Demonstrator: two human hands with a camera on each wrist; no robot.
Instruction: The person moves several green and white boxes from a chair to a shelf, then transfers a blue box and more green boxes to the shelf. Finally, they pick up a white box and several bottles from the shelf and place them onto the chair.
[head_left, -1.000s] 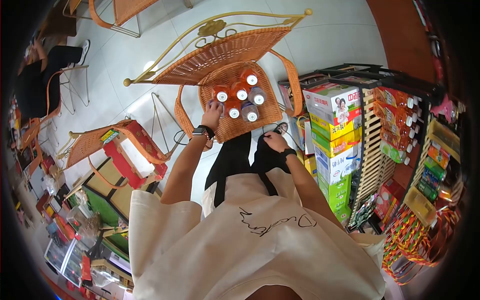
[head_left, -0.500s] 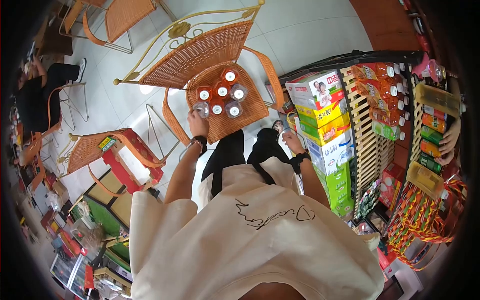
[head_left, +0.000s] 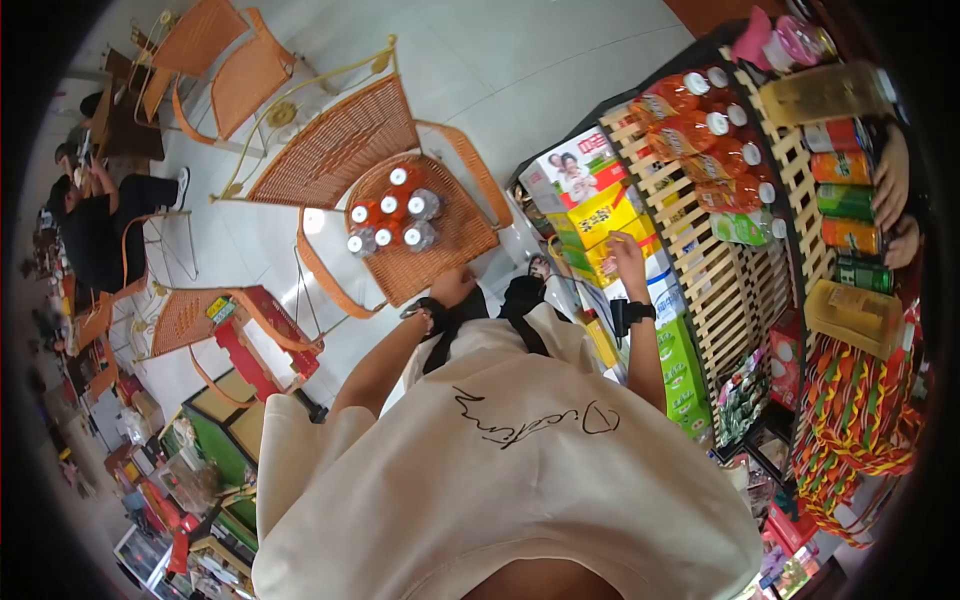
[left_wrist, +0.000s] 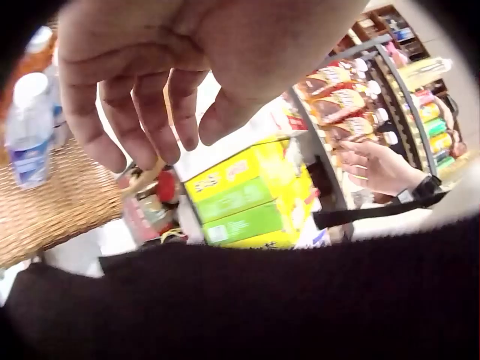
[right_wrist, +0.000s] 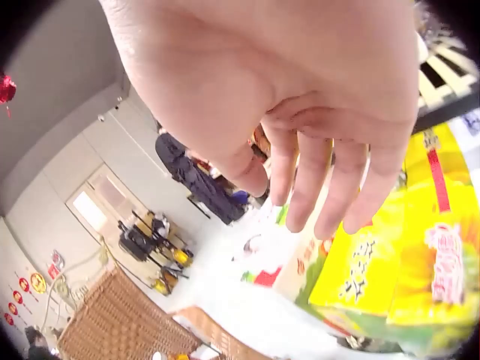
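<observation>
My left hand (head_left: pixel 455 287) is near the front edge of the wicker chair (head_left: pixel 440 262), with no object in its grasp. In the left wrist view its fingers (left_wrist: pixel 154 112) hang loosely bent and empty. Several white-capped bottles (head_left: pixel 389 209), some orange and some clear, stand grouped on the chair's seat. My right hand (head_left: pixel 626 262) is raised over the stacked cartons (head_left: pixel 597 215), its fingers relaxed and holding nothing. The right wrist view has that hand (right_wrist: pixel 300 112) above yellow packaging (right_wrist: pixel 367 259).
To the right, a slatted rack (head_left: pixel 690 235) holds orange bottles (head_left: pixel 700 150), with cans (head_left: pixel 845 200) beyond it and another person's hands (head_left: pixel 890 185) beside them. A red box (head_left: pixel 250 345) rests on a chair at left. A seated person (head_left: pixel 105 225) is at far left.
My left hand has left the bottle at the seat's near-left corner and moved back toward my lap. My right hand has risen from my knee to the cartons. The view has shifted toward the rack.
</observation>
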